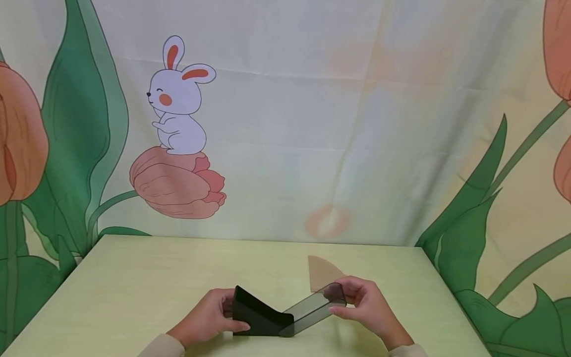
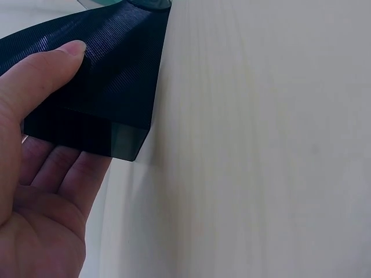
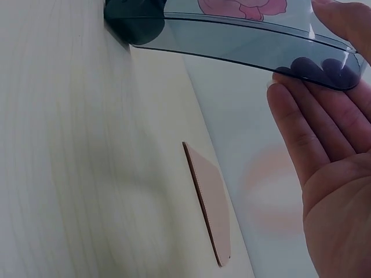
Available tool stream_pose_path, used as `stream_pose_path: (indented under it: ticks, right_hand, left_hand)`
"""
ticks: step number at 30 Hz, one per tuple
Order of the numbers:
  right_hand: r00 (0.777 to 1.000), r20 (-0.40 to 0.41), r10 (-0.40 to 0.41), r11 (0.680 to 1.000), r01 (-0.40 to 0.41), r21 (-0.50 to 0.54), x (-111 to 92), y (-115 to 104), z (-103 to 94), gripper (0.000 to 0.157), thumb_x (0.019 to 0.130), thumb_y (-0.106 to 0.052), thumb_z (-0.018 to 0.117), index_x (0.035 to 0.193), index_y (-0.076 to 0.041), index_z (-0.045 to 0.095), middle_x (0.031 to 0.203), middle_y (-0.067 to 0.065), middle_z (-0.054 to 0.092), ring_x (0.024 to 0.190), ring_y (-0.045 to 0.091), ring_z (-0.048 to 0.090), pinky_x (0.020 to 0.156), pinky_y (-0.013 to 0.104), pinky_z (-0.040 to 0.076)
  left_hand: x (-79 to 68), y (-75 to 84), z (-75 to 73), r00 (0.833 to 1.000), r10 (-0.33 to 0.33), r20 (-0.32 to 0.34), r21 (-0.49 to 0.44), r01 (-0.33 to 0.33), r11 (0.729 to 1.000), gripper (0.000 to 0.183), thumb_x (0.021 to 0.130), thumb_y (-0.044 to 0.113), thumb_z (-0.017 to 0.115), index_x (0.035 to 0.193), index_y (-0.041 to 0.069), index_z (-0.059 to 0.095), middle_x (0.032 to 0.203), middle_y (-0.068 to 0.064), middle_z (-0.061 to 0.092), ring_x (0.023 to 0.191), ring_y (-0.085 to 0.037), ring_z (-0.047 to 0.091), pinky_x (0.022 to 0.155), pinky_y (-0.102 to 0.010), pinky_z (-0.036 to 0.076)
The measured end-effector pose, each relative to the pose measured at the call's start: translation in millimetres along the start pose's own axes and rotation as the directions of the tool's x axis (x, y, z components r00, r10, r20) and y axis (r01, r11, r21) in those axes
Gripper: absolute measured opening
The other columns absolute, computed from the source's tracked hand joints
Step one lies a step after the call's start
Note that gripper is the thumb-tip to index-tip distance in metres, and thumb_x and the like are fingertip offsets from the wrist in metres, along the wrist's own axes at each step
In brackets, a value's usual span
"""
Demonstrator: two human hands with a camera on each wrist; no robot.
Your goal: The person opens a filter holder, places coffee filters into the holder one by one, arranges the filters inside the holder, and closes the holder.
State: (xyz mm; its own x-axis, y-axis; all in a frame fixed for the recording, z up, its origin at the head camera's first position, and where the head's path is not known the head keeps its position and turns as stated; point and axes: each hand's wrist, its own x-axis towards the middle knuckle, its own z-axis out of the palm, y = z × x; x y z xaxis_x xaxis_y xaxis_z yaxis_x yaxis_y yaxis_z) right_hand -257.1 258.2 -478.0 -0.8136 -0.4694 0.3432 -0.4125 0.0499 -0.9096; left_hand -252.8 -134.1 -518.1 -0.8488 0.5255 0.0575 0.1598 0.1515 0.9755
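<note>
A wedge-shaped black case with a ribbed surface stands on the table, joined at its right end to a smoky see-through lid that is swung out to the right. My left hand grips the case's left end, thumb on the near face and fingers around the back, as the left wrist view shows. With thumb and fingers my right hand pinches the raised far end of the lid; its fingertips show through the plastic. Behind the lid lies a flat tan fan-shaped piece, like coffee filter papers.
The pale wooden table runs back to a hanging cloth printed with tulips and a rabbit. In the right wrist view the tan piece has a darker brown edge.
</note>
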Motion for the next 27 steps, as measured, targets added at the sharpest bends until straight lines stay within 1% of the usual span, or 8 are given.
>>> stream_pose_path:
  ticks: [4, 8, 14, 17, 20, 23, 26, 27]
  right_hand:
    - [1.0, 0.007, -0.025, 1.0, 0.024, 0.019, 0, 2, -0.2, 0.038, 0.083, 0.005, 0.081, 0.118, 0.008, 0.066, 0.112, 0.035, 0.068, 0.101, 0.021, 0.074, 0.09, 0.028, 0.06]
    - [0.999, 0.015, -0.035, 0.999, 0.035, 0.035, -1, 2, 0.7, 0.039, 0.083, 0.006, 0.08, 0.119, 0.01, 0.065, 0.112, 0.034, 0.069, 0.102, 0.022, 0.075, 0.09, 0.028, 0.06]
    - [1.0, 0.026, -0.012, 0.999, 0.011, 0.037, -1, 1, 0.2, 0.04, 0.084, 0.005, 0.08, 0.12, 0.01, 0.064, 0.114, 0.036, 0.067, 0.104, 0.019, 0.074, 0.091, 0.029, 0.059]
    - [0.999, 0.041, 0.005, 0.999, -0.007, 0.046, -1, 1, -1.7, 0.043, 0.084, 0.005, 0.079, 0.124, 0.009, 0.063, 0.117, 0.035, 0.067, 0.107, 0.021, 0.073, 0.094, 0.028, 0.058]
    - [0.998, 0.062, 0.004, 0.997, -0.009, 0.071, -1, 0, -5.1, 0.045, 0.088, 0.006, 0.075, 0.13, 0.01, 0.059, 0.122, 0.029, 0.069, 0.112, 0.023, 0.072, 0.097, 0.028, 0.057]
    - [0.997, 0.073, -0.017, 0.996, 0.01, 0.086, 1, 0, -9.5, 0.041, 0.094, 0.006, 0.067, 0.133, 0.011, 0.057, 0.127, 0.023, 0.069, 0.115, 0.022, 0.071, 0.099, 0.028, 0.056]
    - [0.999, 0.042, -0.013, 0.999, 0.011, 0.038, 7, 2, -15.1, 0.033, 0.101, 0.002, 0.057, 0.133, 0.008, 0.059, 0.128, 0.025, 0.068, 0.114, 0.019, 0.072, 0.098, 0.03, 0.057]
    - [1.0, 0.015, 0.019, 1.0, -0.019, 0.004, 9, 2, -16.8, 0.031, 0.103, -0.002, 0.055, 0.133, 0.005, 0.061, 0.128, 0.025, 0.068, 0.113, 0.017, 0.072, 0.097, 0.031, 0.057]
  left_hand:
    - [-0.2, -0.2, -0.4, 1.0, -0.007, -0.001, -0.002, 0.007, 1.0, 0.042, 0.079, 0.015, 0.089, 0.117, 0.008, 0.072, 0.112, -0.01, 0.077, 0.097, -0.021, 0.075, 0.082, -0.025, 0.059]
    - [-0.6, -0.2, -0.4, 1.0, -0.011, -0.001, -0.002, 0.011, 1.0, 0.042, 0.079, 0.015, 0.089, 0.117, 0.008, 0.072, 0.113, -0.01, 0.077, 0.098, -0.021, 0.075, 0.083, -0.025, 0.059]
    - [-0.8, 0.0, -0.3, 1.0, -0.012, -0.005, -0.002, 0.012, 1.0, 0.043, 0.079, 0.015, 0.089, 0.117, 0.008, 0.072, 0.113, -0.01, 0.077, 0.098, -0.02, 0.075, 0.083, -0.024, 0.059]
    - [-0.6, 0.2, -0.3, 1.0, -0.014, -0.005, 0.0, 0.014, 1.0, 0.043, 0.079, 0.014, 0.089, 0.117, 0.008, 0.072, 0.113, -0.01, 0.077, 0.098, -0.021, 0.075, 0.082, -0.024, 0.059]
    - [-0.4, 0.6, -0.3, 1.0, -0.019, -0.005, 0.001, 0.019, 1.0, 0.043, 0.079, 0.014, 0.089, 0.117, 0.009, 0.072, 0.113, -0.009, 0.077, 0.098, -0.021, 0.075, 0.082, -0.024, 0.059]
    - [-0.2, 1.0, -0.2, 1.0, -0.023, -0.005, 0.0, 0.023, 1.0, 0.042, 0.079, 0.014, 0.089, 0.117, 0.009, 0.072, 0.113, -0.009, 0.077, 0.097, -0.021, 0.075, 0.081, -0.024, 0.059]
    - [0.0, 1.4, -0.2, 1.0, -0.026, -0.006, 0.002, 0.026, 1.0, 0.042, 0.079, 0.013, 0.089, 0.117, 0.009, 0.072, 0.113, -0.009, 0.077, 0.097, -0.021, 0.075, 0.081, -0.024, 0.059]
    - [0.2, 1.4, -0.3, 1.0, -0.027, -0.007, 0.006, 0.027, 1.0, 0.042, 0.079, 0.014, 0.089, 0.117, 0.009, 0.072, 0.112, -0.009, 0.077, 0.097, -0.022, 0.075, 0.081, -0.025, 0.059]
